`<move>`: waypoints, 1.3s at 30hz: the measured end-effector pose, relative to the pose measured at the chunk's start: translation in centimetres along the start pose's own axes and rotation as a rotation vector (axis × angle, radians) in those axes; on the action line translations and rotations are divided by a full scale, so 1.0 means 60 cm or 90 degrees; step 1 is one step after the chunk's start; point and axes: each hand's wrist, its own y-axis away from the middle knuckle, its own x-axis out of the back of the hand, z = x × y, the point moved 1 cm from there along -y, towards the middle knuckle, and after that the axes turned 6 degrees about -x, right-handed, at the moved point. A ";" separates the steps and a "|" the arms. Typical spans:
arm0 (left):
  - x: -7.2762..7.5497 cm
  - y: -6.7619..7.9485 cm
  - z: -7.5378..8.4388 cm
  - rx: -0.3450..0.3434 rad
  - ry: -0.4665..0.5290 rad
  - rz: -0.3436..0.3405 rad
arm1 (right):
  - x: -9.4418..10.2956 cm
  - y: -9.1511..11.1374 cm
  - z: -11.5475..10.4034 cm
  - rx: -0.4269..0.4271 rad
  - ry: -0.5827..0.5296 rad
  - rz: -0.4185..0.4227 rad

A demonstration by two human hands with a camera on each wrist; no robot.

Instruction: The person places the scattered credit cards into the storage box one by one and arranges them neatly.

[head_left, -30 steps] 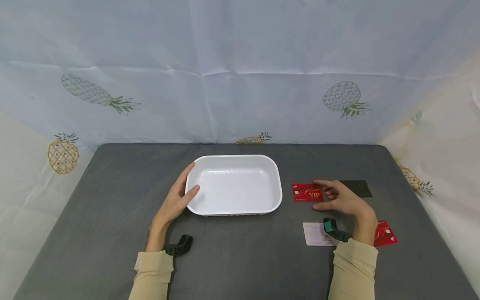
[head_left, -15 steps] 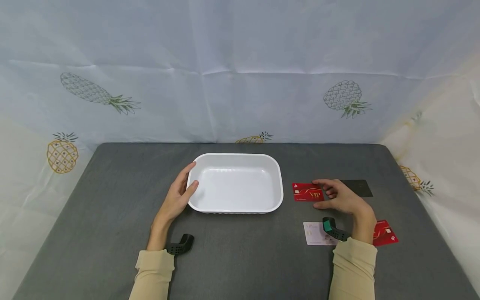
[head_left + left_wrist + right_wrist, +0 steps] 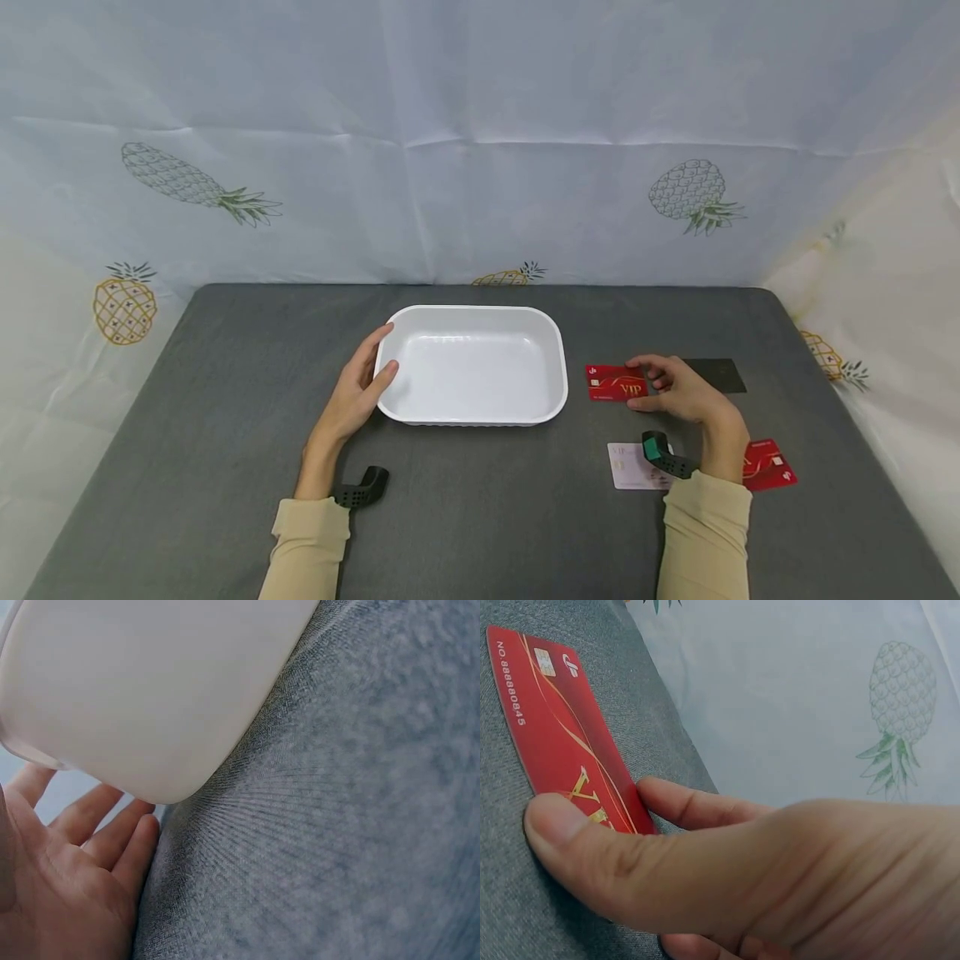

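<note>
Round the red card: black card at three o'clock, pink card near six. Gold-lettered, it's pinched edge-to-edge by my right hand, at three o'clock from the tray my left hand grips.

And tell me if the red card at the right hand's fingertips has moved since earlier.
No; the red card keeps its place against the table's far edge.

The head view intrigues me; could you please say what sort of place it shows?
Probably a makeshift indoor workspace: a gray table, pineapple-print cloth behind it and along both sides, and a white tray on top.
</note>
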 end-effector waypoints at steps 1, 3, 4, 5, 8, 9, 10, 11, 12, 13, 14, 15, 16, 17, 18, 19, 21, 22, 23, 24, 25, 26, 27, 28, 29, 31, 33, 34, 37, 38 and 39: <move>0.000 0.000 -0.001 0.000 0.001 -0.001 | 0.000 0.000 0.000 -0.004 -0.004 -0.001; 0.000 0.000 -0.001 0.002 0.003 -0.002 | -0.001 0.000 0.000 -0.014 -0.009 -0.003; 0.000 0.000 -0.001 0.002 0.003 -0.003 | -0.001 0.001 0.000 -0.017 -0.011 -0.002; 0.000 0.000 -0.001 0.002 0.003 -0.003 | -0.001 0.001 0.000 -0.020 -0.015 -0.002; 0.001 0.001 -0.001 0.001 0.002 -0.002 | -0.003 0.002 0.001 -0.004 -0.016 -0.002; 0.001 0.001 -0.001 0.001 0.001 -0.001 | -0.003 0.003 0.000 0.006 -0.016 -0.001; 0.001 0.001 -0.001 0.002 0.000 -0.002 | -0.004 0.003 0.001 0.017 -0.017 -0.002; 0.001 0.001 -0.001 0.002 0.000 -0.002 | -0.004 0.002 0.002 0.026 -0.020 -0.004; 0.001 0.001 -0.001 0.002 -0.001 -0.003 | -0.005 0.001 0.002 0.036 -0.020 -0.005; 0.002 0.001 -0.001 0.003 -0.001 -0.004 | -0.005 0.001 0.002 0.043 -0.023 -0.006; 0.002 0.001 0.000 0.003 0.000 -0.004 | -0.005 0.000 0.003 0.050 -0.025 -0.008; 0.002 0.001 0.000 0.003 0.000 -0.004 | -0.005 -0.001 0.004 0.056 -0.029 -0.010; 0.002 0.001 0.000 0.003 0.002 -0.004 | -0.005 -0.002 0.004 0.061 -0.032 -0.014; 0.003 0.001 0.000 0.002 0.002 -0.003 | -0.005 -0.002 0.005 0.065 -0.033 -0.017; 0.003 0.001 0.000 0.002 0.001 -0.003 | -0.005 -0.002 0.005 0.069 -0.034 -0.021; 0.003 0.001 0.000 0.002 0.001 -0.003 | -0.005 -0.002 0.005 0.070 -0.035 -0.024; 0.002 0.001 0.000 0.002 -0.002 -0.003 | -0.004 -0.003 0.006 0.073 -0.031 -0.030; 0.002 0.001 -0.001 0.003 -0.002 -0.003 | -0.003 -0.003 0.006 0.073 -0.026 -0.032; 0.002 0.001 -0.001 0.003 -0.003 -0.003 | -0.003 -0.003 0.006 0.073 -0.020 -0.033; 0.002 0.001 -0.001 0.003 -0.003 -0.003 | -0.003 -0.003 0.006 0.072 -0.016 -0.034; 0.002 0.002 -0.002 0.003 -0.002 -0.003 | -0.003 -0.003 0.006 0.072 -0.009 -0.034; 0.002 0.002 -0.002 0.003 -0.002 -0.002 | -0.004 -0.003 0.005 0.071 -0.004 -0.033; 0.002 0.002 -0.002 0.002 -0.003 -0.002 | -0.004 -0.003 0.004 0.070 0.001 -0.033; 0.002 0.003 -0.002 0.002 -0.002 -0.002 | -0.004 -0.003 0.003 0.067 0.004 -0.031; 0.002 0.003 -0.002 0.002 -0.002 -0.003 | -0.003 -0.002 0.002 0.068 0.007 -0.029; 0.003 0.003 -0.002 0.002 -0.002 -0.003 | -0.003 -0.001 0.000 0.068 0.011 -0.023; 0.003 0.003 -0.002 0.003 -0.003 -0.003 | -0.001 0.000 -0.001 0.070 0.015 -0.011; 0.003 0.003 -0.003 0.004 -0.003 -0.002 | 0.000 0.001 -0.001 0.072 0.019 -0.002; 0.003 0.002 -0.002 0.005 -0.008 -0.002 | 0.003 0.003 -0.002 0.083 0.031 0.033; 0.003 0.002 -0.002 0.005 -0.009 -0.003 | 0.005 0.003 -0.002 0.086 0.034 0.046; 0.003 0.002 -0.001 0.005 -0.011 -0.003 | 0.006 0.004 -0.003 0.088 0.037 0.058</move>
